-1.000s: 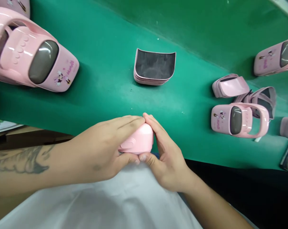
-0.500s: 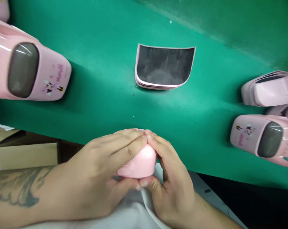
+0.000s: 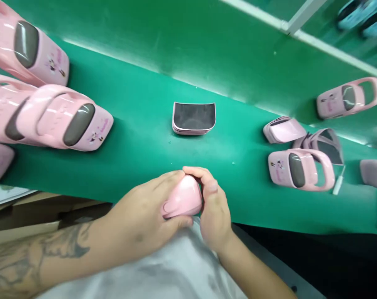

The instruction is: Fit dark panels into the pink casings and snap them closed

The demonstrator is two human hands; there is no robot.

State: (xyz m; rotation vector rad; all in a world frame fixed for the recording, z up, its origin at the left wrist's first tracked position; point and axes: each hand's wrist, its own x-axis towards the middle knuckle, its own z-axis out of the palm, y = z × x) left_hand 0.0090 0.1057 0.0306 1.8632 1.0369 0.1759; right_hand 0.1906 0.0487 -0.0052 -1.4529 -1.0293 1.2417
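Both hands clamped on pink plastic shell (image 3: pixel 183 197) — L hand (image 3: pixel 141 211) wraps left end, R hand (image 3: pixel 215 207) cups right end; long axis runs near-left to far-right.

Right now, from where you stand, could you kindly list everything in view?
Rounded plastic shell: one, pale pink, between the hands.
Car-shaped shells: about six, pink with dark windows, left and right.
Curved panel stack: one, pink and dark grey, mid-mat.
Pink panel stack: one, pink, right.
White stick: one, white, far right.
Green mat: one, green, under these.
Cardboard box: one, brown, lower left.
White garment: one, white, bottom.
Left hand: one, bare, on the shell.
Right hand: one, bare, on the shell.
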